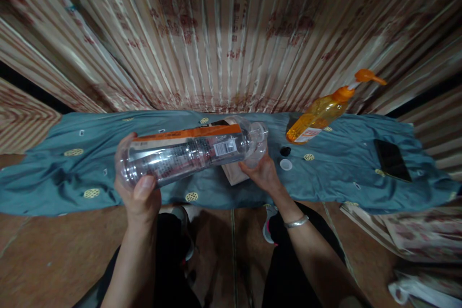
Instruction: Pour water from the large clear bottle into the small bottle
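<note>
My left hand (139, 192) grips the base of a large clear plastic bottle (187, 151) with an orange-striped label, held on its side above the blue-green cloth (65, 173). The bottle's open mouth points right, against a small clear cup or container (260, 147) that my right hand (262, 171) holds from below. A tan box (234, 173) lies on the cloth under the bottle's neck. A white cap (286, 164) and a small black cap (285, 151) lie just right of my right hand.
An orange pump dispenser bottle (319, 115) stands on the cloth at right. A black phone (391, 160) lies further right. A patterned curtain (231, 33) hangs behind. Papers and a bag (415, 245) sit on the brown floor at lower right.
</note>
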### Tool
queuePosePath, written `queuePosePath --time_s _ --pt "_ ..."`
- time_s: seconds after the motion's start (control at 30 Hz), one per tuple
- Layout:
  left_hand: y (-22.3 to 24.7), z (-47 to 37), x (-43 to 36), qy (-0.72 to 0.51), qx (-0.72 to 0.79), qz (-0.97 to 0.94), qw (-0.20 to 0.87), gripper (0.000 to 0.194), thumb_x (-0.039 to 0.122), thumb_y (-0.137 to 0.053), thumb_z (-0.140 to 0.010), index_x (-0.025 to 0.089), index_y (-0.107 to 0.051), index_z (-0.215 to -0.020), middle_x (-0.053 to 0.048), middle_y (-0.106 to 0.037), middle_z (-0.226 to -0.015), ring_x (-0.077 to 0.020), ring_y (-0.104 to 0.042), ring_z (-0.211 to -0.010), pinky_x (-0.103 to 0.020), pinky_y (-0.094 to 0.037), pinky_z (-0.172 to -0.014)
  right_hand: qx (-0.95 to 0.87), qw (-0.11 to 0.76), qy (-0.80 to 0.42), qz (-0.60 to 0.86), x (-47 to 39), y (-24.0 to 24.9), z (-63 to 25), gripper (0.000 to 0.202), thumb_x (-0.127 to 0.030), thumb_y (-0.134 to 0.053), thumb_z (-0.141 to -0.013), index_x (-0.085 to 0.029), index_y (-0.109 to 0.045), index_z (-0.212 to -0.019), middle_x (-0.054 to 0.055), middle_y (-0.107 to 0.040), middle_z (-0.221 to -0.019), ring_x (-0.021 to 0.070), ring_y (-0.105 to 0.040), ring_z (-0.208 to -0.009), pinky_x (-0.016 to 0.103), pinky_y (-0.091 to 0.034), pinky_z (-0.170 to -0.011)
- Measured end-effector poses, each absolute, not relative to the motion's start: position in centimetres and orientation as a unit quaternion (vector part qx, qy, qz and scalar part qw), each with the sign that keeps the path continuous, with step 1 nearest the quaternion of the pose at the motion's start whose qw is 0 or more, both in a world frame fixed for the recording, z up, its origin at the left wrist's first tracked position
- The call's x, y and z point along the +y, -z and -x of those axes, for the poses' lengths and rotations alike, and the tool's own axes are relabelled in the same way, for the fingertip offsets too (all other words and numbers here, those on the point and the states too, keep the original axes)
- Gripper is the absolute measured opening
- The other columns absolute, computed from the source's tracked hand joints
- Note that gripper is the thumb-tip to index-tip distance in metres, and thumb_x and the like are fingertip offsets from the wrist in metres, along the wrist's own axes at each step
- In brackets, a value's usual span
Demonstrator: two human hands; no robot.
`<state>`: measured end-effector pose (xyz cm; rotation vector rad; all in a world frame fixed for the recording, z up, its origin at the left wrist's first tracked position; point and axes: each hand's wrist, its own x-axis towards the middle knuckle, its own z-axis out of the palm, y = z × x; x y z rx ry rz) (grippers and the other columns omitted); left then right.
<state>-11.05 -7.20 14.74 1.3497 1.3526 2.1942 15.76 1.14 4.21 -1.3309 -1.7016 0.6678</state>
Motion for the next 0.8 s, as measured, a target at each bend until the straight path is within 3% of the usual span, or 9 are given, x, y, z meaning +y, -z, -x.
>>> queuePosePath --time_s 0.2,0.4,0.57,0.8 --pt "-14.99 10.84 -7.26 -0.746 0.470 -0.459 0.110 0.083 0.074 -0.086 -0.050 0.033 -0.079 -0.122 -0.005 -0.069 -0.122 -0.0352 -0.069 -0.112 -0.044 -0.060 -0.080 -0.682 0.429 -0.263 0.530 1.15 -4.16 -15.76 0.095 -0.038 -0.083 -0.075 -0.011 -0.044 -0.158 0.021 -0.079 -0.130 0.0413 -0.081 -0.117 0.057 -0.069 -0.099" --pt "-15.01 10.77 -7.26 -0.746 0.485 -0.440 0.121 0.086 0.075 -0.086 -0.045 0.032 -0.079 -0.119 -0.007 -0.069 -0.124 -0.0371 -0.068 -0.114 -0.048 -0.061 -0.083 -0.683 0.425 -0.269 0.529 1.14 -4.28 -15.78 0.096 -0.039 -0.082 -0.076 -0.007 -0.043 -0.157 0.023 -0.080 -0.126 0.0413 -0.082 -0.110 0.061 -0.069 -0.097" --pt "-14.69 10.90 -7.25 -0.758 0.486 -0.423 0.105 0.084 0.075 -0.087 -0.042 0.031 -0.081 -0.114 -0.006 -0.070 -0.125 -0.0353 -0.069 -0.113 -0.044 -0.059 -0.082 -0.678 0.432 -0.270 0.530 1.10 -4.06 -15.76 0.096 -0.039 -0.081 -0.076 -0.009 -0.043 -0.158 0.023 -0.080 -0.127 0.0416 -0.082 -0.110 0.062 -0.069 -0.098" --pt "-14.55 10.93 -7.46 -0.743 0.476 -0.457 0.108 0.080 0.073 -0.084 -0.052 0.033 -0.079 -0.122 -0.006 -0.071 -0.123 -0.0339 -0.071 -0.109 -0.038 -0.056 -0.069 -0.679 0.436 -0.269 0.525 1.17 -3.97 -15.79 0.093 -0.041 -0.081 -0.074 -0.011 -0.047 -0.155 0.021 -0.081 -0.128 0.0417 -0.082 -0.112 0.062 -0.068 -0.100"
